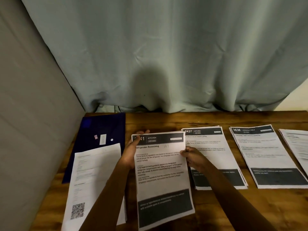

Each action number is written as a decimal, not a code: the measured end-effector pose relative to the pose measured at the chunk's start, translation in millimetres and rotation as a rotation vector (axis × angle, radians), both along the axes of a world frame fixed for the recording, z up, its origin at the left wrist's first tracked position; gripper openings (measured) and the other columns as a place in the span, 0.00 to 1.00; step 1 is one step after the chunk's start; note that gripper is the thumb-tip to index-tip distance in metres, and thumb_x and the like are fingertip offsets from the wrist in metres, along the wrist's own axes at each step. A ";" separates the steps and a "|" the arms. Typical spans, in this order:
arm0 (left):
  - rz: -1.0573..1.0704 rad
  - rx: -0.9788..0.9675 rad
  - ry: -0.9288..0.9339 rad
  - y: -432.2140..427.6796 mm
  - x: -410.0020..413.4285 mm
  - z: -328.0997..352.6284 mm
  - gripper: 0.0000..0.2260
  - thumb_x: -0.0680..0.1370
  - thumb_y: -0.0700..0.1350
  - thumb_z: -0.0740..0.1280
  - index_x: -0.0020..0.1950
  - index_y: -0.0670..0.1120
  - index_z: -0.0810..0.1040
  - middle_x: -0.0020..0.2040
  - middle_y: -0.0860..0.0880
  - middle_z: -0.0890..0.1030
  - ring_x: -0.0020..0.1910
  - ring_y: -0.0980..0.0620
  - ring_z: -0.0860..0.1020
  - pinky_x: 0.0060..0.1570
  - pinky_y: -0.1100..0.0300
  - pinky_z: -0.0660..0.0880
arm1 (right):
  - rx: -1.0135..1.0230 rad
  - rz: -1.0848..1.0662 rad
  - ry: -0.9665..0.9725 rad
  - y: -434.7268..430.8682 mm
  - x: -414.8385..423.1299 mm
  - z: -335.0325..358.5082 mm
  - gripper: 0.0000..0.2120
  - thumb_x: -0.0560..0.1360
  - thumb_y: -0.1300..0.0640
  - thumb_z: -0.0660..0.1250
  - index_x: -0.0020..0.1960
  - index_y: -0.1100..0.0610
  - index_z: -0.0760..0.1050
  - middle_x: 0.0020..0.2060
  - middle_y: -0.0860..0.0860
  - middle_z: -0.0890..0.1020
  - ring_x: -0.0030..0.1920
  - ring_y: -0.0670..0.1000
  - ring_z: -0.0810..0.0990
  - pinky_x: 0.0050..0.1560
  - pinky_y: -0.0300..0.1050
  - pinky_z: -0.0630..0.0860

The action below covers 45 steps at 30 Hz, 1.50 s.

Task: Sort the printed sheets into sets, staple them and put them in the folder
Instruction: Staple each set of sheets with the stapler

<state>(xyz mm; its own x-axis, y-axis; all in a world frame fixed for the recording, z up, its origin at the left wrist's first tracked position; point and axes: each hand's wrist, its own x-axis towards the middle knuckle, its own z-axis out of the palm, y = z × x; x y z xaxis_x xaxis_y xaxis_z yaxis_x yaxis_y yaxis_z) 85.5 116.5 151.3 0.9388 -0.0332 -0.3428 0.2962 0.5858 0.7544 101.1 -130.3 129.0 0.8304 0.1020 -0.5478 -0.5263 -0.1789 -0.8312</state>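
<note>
Hands (pixel 131 152) (pixel 191 157) gripping sheet set (pixel 163 172) edges

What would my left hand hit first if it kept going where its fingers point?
Probably the curtain behind the table; only bare wood lies ahead of the left hand, depth unclear.

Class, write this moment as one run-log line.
left hand: holds Refrigerator Restocking set | right hand: pinches same set | folder: left, partly under white sheet
</note>
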 end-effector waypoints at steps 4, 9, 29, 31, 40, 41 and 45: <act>0.008 0.002 0.071 1.3 -8.2 -20.1 0.11 0.83 0.47 0.56 0.62 0.46 0.71 0.64 0.47 0.79 0.60 0.42 0.78 0.54 0.48 0.79 | -0.053 -0.013 -0.082 10.3 5.1 -4.4 0.07 0.80 0.58 0.61 0.56 0.58 0.74 0.52 0.58 0.81 0.52 0.57 0.81 0.57 0.57 0.78; 0.063 -0.032 0.089 4.2 -14.1 -35.3 0.16 0.84 0.47 0.53 0.70 0.43 0.66 0.67 0.42 0.75 0.53 0.43 0.81 0.42 0.51 0.82 | -0.075 -0.016 -0.131 24.7 9.7 -2.3 0.05 0.81 0.58 0.59 0.53 0.57 0.73 0.50 0.58 0.80 0.49 0.55 0.81 0.51 0.50 0.79; 0.007 -0.209 0.023 4.7 -22.3 -46.2 0.09 0.76 0.51 0.63 0.52 0.48 0.69 0.63 0.46 0.79 0.55 0.44 0.81 0.43 0.51 0.81 | -0.716 0.628 -0.920 77.0 34.7 -14.7 0.10 0.78 0.61 0.61 0.58 0.58 0.76 0.57 0.55 0.79 0.62 0.55 0.74 0.72 0.51 0.59; 0.033 -0.262 0.023 3.9 -23.9 -46.2 0.05 0.79 0.49 0.59 0.50 0.48 0.70 0.63 0.47 0.79 0.55 0.43 0.81 0.43 0.49 0.81 | -0.663 0.626 -0.892 75.9 37.0 -17.7 0.08 0.77 0.61 0.63 0.55 0.58 0.77 0.53 0.55 0.80 0.57 0.54 0.77 0.65 0.54 0.68; 0.090 0.002 -0.020 20.5 -30.6 -61.8 0.20 0.72 0.54 0.71 0.57 0.43 0.72 0.61 0.43 0.79 0.53 0.43 0.81 0.45 0.50 0.81 | -0.629 0.642 -0.857 81.8 43.2 -37.9 0.06 0.75 0.62 0.65 0.50 0.55 0.79 0.48 0.52 0.82 0.54 0.54 0.79 0.60 0.58 0.72; 0.078 0.108 -0.028 22.1 -32.1 -62.9 0.18 0.75 0.53 0.67 0.58 0.42 0.73 0.60 0.42 0.79 0.52 0.43 0.81 0.46 0.50 0.81 | -0.624 0.646 -0.846 82.9 43.1 -39.4 0.06 0.75 0.62 0.65 0.50 0.55 0.79 0.48 0.52 0.82 0.54 0.54 0.79 0.60 0.58 0.72; 0.108 0.325 -0.005 23.1 -37.0 -70.6 0.14 0.76 0.52 0.61 0.57 0.45 0.76 0.50 0.43 0.82 0.47 0.43 0.82 0.45 0.50 0.81 | -0.628 0.724 -0.747 87.9 45.8 -46.6 0.07 0.77 0.60 0.64 0.52 0.56 0.79 0.50 0.53 0.83 0.54 0.54 0.79 0.62 0.58 0.71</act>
